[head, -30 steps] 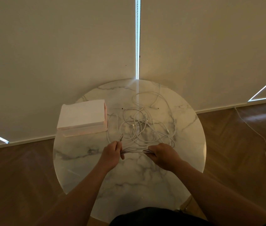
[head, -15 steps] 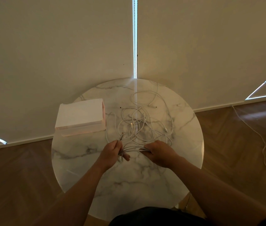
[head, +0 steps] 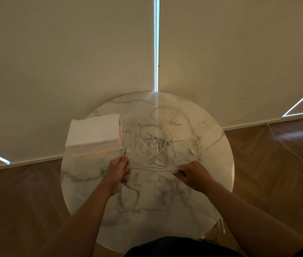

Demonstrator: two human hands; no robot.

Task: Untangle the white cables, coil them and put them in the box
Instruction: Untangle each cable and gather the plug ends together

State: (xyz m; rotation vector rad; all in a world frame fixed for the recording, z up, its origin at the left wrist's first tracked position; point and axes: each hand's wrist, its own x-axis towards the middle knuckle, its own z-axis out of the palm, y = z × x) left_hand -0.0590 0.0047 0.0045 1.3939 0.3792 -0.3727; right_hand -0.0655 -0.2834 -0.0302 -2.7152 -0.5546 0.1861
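Left hand: the left hand (head: 118, 173) is curled in a fist round one end of a bundle of strands, just in front of the box's near corner
Right hand: the right hand (head: 193, 176) pinches the other end of the same bundle between thumb and fingers, low over the desk (head: 165, 210)
Strands: several white strands (head: 153, 168) run side by side, nearly straight, from one hand to the other
Loop: a slack loop (head: 129, 198) hangs from under the left hand and lies on the desk toward the person
White cables: most of the white cables (head: 157, 143) lie as a loose tangle on the desk beyond the hands, to the right of the box; a few loose ends (head: 220, 221) dangle over the desk's near right edge
Box: the box (head: 93, 132) sits at the left rear of the desk, its white top apparently on
What has changed: a second ago the hands were closer together with a shorter run of cable between them; now they stand farther apart, the run is drawn out, and the loop under the left hand is new
What it means: coiling seems to have begun on a gathered bundle, with one turn laid down; the bundle seems to trail back into the tangle, so untangling looks unfinished
Progress: early, nothing boxed that shows
Risk: pulling harder may tighten the heap or drag it along
Elsewhere: a thin floor cable (head: 295, 160) lies on the wood at right, apart from the desk
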